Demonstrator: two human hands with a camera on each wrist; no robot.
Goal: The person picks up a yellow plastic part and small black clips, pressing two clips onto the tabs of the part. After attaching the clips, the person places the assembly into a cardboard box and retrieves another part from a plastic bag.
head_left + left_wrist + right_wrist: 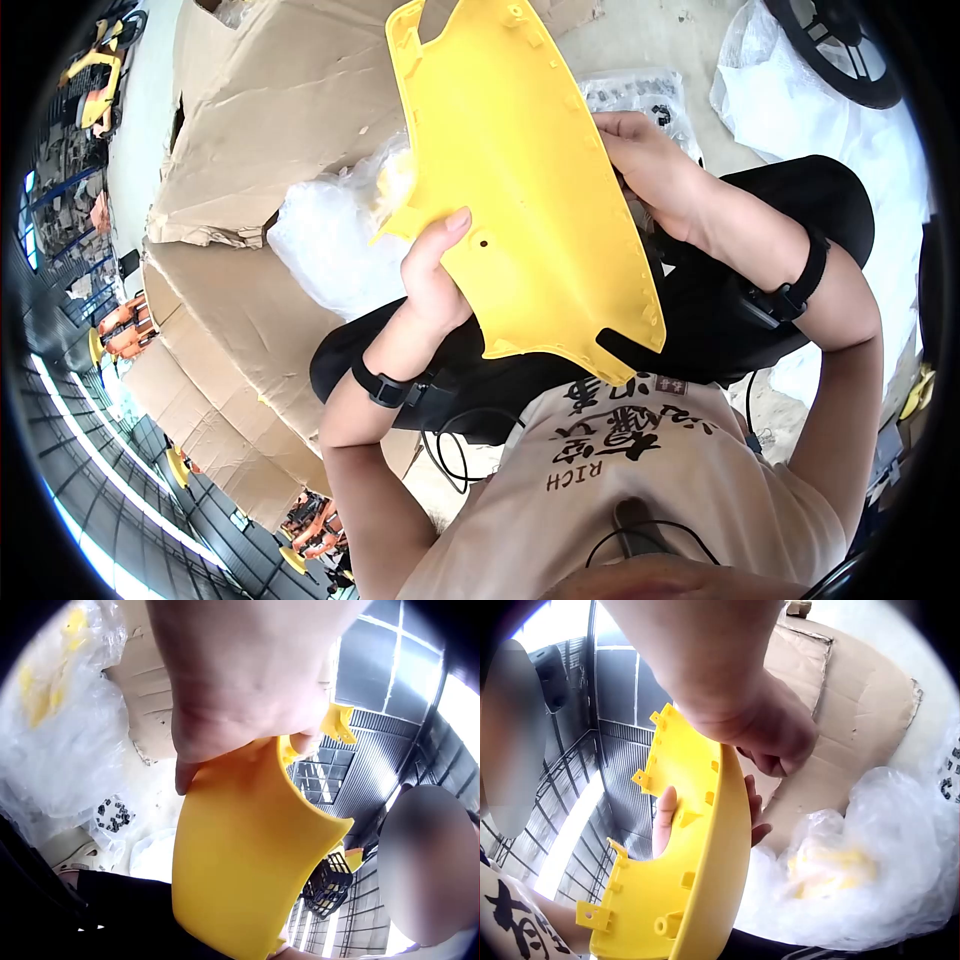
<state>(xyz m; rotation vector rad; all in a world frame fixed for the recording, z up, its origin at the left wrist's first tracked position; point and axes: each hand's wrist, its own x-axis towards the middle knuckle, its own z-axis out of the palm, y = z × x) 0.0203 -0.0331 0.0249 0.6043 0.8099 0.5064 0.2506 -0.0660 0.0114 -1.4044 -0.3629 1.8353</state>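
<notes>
Closest to the head camera is the printed shirt [640, 470] at 6 o'clock. Just above it the yellow plastic panel [530, 190] is held up in the air in front of the chest, over a black moulded part [790, 200] lying across the lap. I see the left hand [435, 280] gripping the panel's lower edge at 8 o'clock, with the thumb [455, 225] laid on the near face and the other fingers wrapped behind. At 2 o'clock the right hand [650, 165] has its fingers curled over the far edge in a narrow pinch.

My worry is that pinch. It takes only the rim, so if the left hand twists or shifts, I judge the panel could pivot out of the right fingers. It would then drop onto the black part or the cardboard [300, 90] beyond. Bending the shell between two edge grips could also strain the thin tabs along its border. The black cable [440, 455] looping below the left wrist might catch a corner of the panel.

From the right wrist I get what the head view hardly shows: the inner side with mounting tabs and screw bosses. It also shows yellow pieces inside the clear bag [855, 862] at 4 o'clock. From the left wrist I get a smooth face instead, and a small bag of black fasteners [112, 816] at 8 o'clock, lying just beside the bigger bag.
</notes>
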